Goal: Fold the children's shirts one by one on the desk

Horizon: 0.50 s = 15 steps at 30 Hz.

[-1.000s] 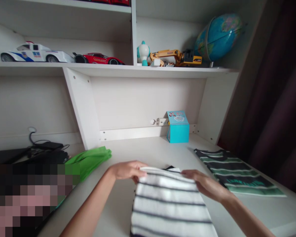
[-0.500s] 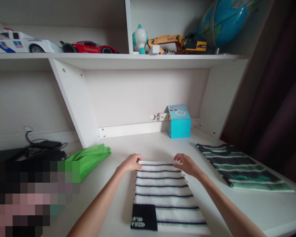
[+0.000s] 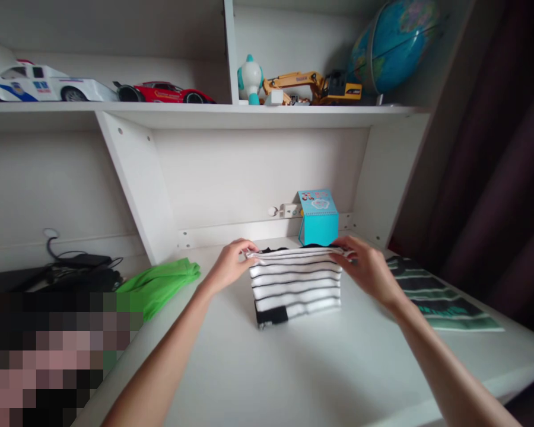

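The left hand (image 3: 231, 267) and right hand (image 3: 367, 267) hold a striped garment (image 3: 298, 281) just right of the middle of the frame. It is white with thin dark stripes, and its folded upper edge runs nearly level between the hands. The left hand pinches the left end of that edge between thumb and fingers; the right hand grips the right end the same way, the thumb on the near side. A black patch (image 3: 272, 315) marks the garment's lower left corner, and some black fabric shows behind the top edge. The garment is over the white desk (image 3: 249, 379) — whether its lower edge touches the surface, I cannot tell.

At the right of the frame a green-and-black striped shirt (image 3: 449, 302) lies flat on the desk, partly behind the right hand and forearm. At left lies a bright green cloth (image 3: 167, 284), near some dark cables (image 3: 82, 261); the lower left corner is pixelated. A blue calendar (image 3: 321, 228) stands behind the garment, beside a socket (image 3: 290, 210).

Along the shelf (image 3: 196, 108) across the top — left to right — sit a white car (image 3: 48, 83), a red car (image 3: 162, 92), a small figure (image 3: 250, 77), a yellow excavator (image 3: 309, 83) and, upper right, a globe (image 3: 400, 44).
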Motion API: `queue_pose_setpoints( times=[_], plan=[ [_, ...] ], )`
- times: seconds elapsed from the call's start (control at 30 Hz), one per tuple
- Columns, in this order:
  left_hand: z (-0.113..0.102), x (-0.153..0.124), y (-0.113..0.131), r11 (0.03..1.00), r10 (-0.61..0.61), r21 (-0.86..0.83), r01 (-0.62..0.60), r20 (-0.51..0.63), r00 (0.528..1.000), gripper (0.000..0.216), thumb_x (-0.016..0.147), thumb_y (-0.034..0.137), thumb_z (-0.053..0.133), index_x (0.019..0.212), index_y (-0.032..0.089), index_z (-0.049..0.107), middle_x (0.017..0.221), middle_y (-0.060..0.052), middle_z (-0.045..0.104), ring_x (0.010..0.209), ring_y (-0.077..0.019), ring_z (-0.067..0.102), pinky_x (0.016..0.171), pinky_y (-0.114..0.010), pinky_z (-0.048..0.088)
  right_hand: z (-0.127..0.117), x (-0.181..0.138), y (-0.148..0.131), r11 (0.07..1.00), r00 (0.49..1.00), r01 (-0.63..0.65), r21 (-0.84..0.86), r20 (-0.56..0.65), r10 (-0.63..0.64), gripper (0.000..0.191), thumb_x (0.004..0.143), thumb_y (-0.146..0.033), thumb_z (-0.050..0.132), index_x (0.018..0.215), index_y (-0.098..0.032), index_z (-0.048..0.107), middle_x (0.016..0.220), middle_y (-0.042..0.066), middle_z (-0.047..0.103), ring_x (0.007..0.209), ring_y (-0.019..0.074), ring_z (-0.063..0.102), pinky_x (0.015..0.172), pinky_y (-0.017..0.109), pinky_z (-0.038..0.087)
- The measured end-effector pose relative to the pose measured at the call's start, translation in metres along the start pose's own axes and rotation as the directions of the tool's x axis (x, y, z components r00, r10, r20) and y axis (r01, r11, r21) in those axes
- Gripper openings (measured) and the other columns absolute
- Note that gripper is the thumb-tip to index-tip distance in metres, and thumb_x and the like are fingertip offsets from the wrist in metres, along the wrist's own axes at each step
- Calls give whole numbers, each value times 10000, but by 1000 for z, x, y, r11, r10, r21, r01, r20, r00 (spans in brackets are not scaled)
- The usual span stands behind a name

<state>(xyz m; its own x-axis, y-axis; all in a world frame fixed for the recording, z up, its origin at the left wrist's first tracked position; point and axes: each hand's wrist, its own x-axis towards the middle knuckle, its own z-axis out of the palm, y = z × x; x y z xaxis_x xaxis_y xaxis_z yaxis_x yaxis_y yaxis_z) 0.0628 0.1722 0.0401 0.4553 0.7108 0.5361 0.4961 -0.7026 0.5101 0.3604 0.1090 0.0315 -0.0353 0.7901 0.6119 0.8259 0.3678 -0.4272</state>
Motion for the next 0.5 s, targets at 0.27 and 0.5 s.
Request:
queue_pose_setpoints(
  times=[0.27,0.5],
  plan=[
    [-10,-33,-8,981,-92,192,26,343,935,195,693,68,541,835,183,609,880,-13,634,862,-168,579,802,-261,424,-18,-73,-43,979,891,184,91,405,-205,155,868,-299,477,980,-239,565,927,23,605,823,154,584,713,253,455],
    [96,-75,64,942,180,187,-280,423,888,378,850,289,482,1216,195,469,1279,-73,495,1151,-205,457,999,-358,322,52,-63,23,998,893,54,-32,448,-33,355,883,-163,311,1133,-184,561,1191,77,567,1136,187,486,939,315,383]
  ],
)
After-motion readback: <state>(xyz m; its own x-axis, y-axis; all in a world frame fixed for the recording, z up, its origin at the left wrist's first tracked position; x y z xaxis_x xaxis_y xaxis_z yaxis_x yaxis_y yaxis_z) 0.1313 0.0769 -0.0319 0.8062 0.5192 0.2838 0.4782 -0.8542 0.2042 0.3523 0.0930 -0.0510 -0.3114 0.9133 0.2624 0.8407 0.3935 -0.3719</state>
